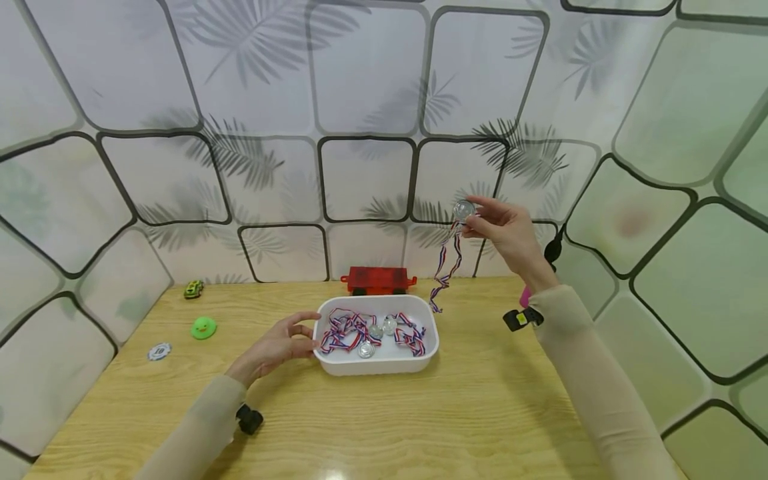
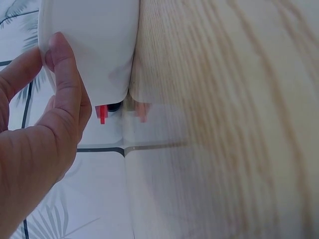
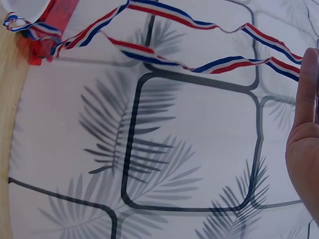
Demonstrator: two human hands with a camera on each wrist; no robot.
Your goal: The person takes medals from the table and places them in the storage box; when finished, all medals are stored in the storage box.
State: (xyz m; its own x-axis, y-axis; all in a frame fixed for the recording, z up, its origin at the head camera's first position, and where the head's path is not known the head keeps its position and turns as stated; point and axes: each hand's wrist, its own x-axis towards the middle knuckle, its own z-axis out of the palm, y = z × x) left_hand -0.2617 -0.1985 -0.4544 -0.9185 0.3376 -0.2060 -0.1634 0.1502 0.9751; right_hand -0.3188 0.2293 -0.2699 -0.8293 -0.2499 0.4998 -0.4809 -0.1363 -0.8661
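My right hand [image 1: 504, 230] pinches a silver medal [image 1: 464, 211] by its edge, raised well above the table. From the medal hangs a red, white and blue ribbon [image 1: 443, 270], its lower end beside the right rim of a white tub [image 1: 377, 367]. In the right wrist view the ribbon [image 3: 229, 64] stretches from the fingers towards the tub. Several more medals, such as one silver disc [image 1: 366, 349], lie in the tub with tangled striped ribbons [image 1: 342, 328]. My left hand [image 1: 282, 347] grips the tub's left rim between thumb and fingers, also seen in the left wrist view.
Behind the tub stands a red toy train wagon [image 1: 378, 280]. At the table's left lie a small green toy car [image 1: 193, 289], a green duck [image 1: 204, 327] and a poker chip [image 1: 159, 351]. A pink object [image 1: 525, 297] is partly hidden behind the right wrist. Patterned curtain surrounds the table.
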